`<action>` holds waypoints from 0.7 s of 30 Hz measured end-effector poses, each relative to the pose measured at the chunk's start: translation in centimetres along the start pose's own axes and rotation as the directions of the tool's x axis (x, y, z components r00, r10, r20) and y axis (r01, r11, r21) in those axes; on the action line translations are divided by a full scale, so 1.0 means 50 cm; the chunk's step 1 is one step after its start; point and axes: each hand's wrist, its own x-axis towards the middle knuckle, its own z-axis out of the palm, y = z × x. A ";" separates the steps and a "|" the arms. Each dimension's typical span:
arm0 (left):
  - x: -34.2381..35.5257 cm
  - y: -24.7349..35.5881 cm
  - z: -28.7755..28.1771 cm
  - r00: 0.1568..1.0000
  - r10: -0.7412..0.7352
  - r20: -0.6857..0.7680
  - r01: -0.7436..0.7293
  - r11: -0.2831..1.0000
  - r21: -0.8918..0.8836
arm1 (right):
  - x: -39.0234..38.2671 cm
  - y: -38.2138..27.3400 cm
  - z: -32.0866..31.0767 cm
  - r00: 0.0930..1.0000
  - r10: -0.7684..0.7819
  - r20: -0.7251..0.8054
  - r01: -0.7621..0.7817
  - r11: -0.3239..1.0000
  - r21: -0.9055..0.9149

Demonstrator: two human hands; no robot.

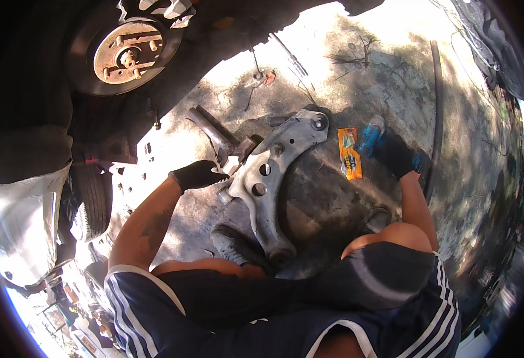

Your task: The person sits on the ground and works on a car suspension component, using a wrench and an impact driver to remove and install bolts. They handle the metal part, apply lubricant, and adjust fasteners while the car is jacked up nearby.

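A grey metal control arm (268, 173) with round holes stands tilted in front of me, its lower end by my shoe. My left hand (197, 175), in a black glove, is at its left edge with fingers stretched out; whether they touch it I cannot tell. Just beyond those fingers lies a hammer-like tool (215, 132) with a pipe handle and blocky head. On the right, my gloved right hand (394, 154) is closed around a blue-and-black tool (369, 138) with a grey end, its exact kind unclear. An orange packet (350, 154) lies beside that tool.
A rusty hub with a brake disc (129, 56) hangs at the upper left, under the car. Below it rests a tyre (90, 206). Slim tools (289, 55) lie on the far ground. A dark hose or bar (436, 107) runs along the right.
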 end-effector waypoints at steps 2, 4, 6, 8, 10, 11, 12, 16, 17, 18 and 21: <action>-0.001 -0.048 0.082 0.990 -0.018 0.141 0.044 0.983 -0.180 | -0.003 -0.037 -0.013 1.000 -0.009 0.007 0.009 0.998 -0.057; 0.018 -0.033 0.114 0.960 -0.080 0.268 0.170 0.927 -0.334 | -0.011 -0.065 -0.035 0.993 -0.053 -0.105 0.053 0.999 -0.005; 0.024 -0.013 0.098 0.965 -0.016 0.260 0.129 0.897 -0.423 | -0.009 -0.117 -0.069 0.973 -0.132 -0.189 0.143 0.989 0.044; 0.043 -0.033 0.100 0.971 0.040 0.236 0.074 0.889 -0.452 | -0.011 -0.208 -0.112 0.941 -0.240 -0.239 0.266 0.961 0.081; 0.067 -0.035 0.077 0.981 0.103 0.165 -0.027 0.913 -0.407 | -0.011 -0.213 -0.132 0.973 -0.187 -0.133 0.205 0.969 0.140; 0.069 -0.101 0.079 0.985 0.057 0.165 -0.033 0.989 -0.142 | -0.002 -0.233 -0.141 0.981 -0.169 -0.099 0.186 0.962 0.199; 0.080 -0.075 0.055 0.971 0.017 0.238 0.001 0.997 -0.073 | -0.012 -0.211 -0.141 0.973 -0.198 -0.117 0.214 0.966 0.142; -0.033 -0.228 -0.034 0.982 0.172 -0.073 -0.153 0.965 0.211 | -0.018 -0.205 -0.227 0.990 -0.139 0.029 0.137 0.988 0.077; -0.017 -0.186 -0.029 0.977 0.135 -0.165 -0.122 0.989 0.088 | -0.055 -0.160 -0.262 0.981 -0.032 0.194 0.025 0.999 0.036; -0.029 -0.135 -0.038 0.939 0.074 -0.336 -0.070 0.997 0.024 | -0.094 -0.075 -0.251 0.976 -0.027 0.216 0.023 1.000 0.017; -0.183 -0.010 -0.151 0.952 -0.109 -0.286 0.103 0.994 -0.036 | -0.234 0.010 -0.340 0.921 0.046 0.387 -0.062 0.998 0.028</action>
